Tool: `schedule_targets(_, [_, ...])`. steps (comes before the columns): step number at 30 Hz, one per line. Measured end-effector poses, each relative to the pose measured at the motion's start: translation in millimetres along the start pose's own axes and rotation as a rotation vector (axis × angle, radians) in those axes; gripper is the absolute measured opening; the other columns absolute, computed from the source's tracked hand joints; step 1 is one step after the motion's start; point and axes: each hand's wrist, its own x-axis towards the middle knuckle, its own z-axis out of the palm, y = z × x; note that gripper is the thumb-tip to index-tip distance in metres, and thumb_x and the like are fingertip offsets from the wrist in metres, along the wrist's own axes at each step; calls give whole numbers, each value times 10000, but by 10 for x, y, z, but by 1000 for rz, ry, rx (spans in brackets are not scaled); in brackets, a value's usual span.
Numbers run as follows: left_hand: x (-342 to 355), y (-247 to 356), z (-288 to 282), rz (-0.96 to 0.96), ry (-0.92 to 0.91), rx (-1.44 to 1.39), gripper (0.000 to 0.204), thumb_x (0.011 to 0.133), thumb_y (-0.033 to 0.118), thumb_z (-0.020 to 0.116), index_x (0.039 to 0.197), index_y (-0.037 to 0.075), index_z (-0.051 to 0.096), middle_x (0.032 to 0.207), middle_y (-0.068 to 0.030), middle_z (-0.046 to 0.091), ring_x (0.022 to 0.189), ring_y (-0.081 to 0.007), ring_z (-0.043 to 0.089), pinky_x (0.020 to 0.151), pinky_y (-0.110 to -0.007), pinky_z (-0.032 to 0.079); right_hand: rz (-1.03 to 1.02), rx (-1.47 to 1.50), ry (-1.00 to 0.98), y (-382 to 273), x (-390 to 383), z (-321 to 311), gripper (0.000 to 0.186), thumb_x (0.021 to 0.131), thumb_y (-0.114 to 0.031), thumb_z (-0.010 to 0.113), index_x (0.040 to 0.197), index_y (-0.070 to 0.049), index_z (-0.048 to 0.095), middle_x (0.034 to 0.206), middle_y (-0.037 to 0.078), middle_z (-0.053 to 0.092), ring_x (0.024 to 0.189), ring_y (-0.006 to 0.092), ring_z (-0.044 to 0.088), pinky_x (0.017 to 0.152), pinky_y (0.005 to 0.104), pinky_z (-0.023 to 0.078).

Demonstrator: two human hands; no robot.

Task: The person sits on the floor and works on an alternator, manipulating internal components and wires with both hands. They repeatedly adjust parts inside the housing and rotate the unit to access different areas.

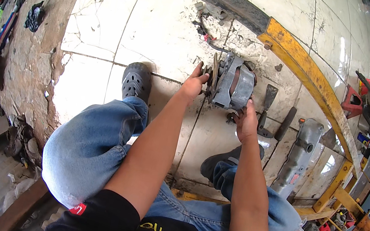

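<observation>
A grey metal alternator (244, 87) is between my two hands above the tiled floor. My left hand (193, 84) has its fingers wrapped round the pulley end (212, 77) on its left side. My right hand (246, 122) grips the lower right end of the housing, and its fingertips are partly hidden behind it. A dark cable (214, 46) with red bits runs from the alternator's top towards the upper left. Just right of my right hand lie a broad-bladed scraper (270, 98) and a dark-handled tool (285, 123).
A yellow steel beam (303, 62) with a black end arches over the floor at the right. A long grey metal cover (302, 153) lies inside it. Further right are a red stand (353, 103) and several engine parts. Broken concrete (38, 50) borders the tiles at left.
</observation>
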Motion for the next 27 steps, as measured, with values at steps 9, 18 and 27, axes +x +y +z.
schedule_targets(9, [232,-134,72,112,-9,227,582,1060,291,452,1572,108,245,1487,-179,449,1274,-272,519,1012,-403,459,-73,15,25,1,32,-42,497,1030,-402,482,1439,-119,477,1299,46,589,1054,224,608,811,401,514])
schedule_targets(18, [152,-173,-228,67,140,569,604,1034,407,477,1456,-22,427,1314,-226,598,1180,-288,586,990,-372,458,25,-439,66,-416,-306,284,759,966,-529,560,1510,-31,382,1396,148,539,1166,277,567,852,406,531])
schedule_targets(27, [-69,-7,-337,-41,130,499,706,979,484,501,1398,-84,479,1285,-301,606,1232,-372,579,1050,-397,425,-22,-537,89,-397,-243,321,730,921,-570,614,1449,-82,488,1087,59,618,790,150,528,651,313,476])
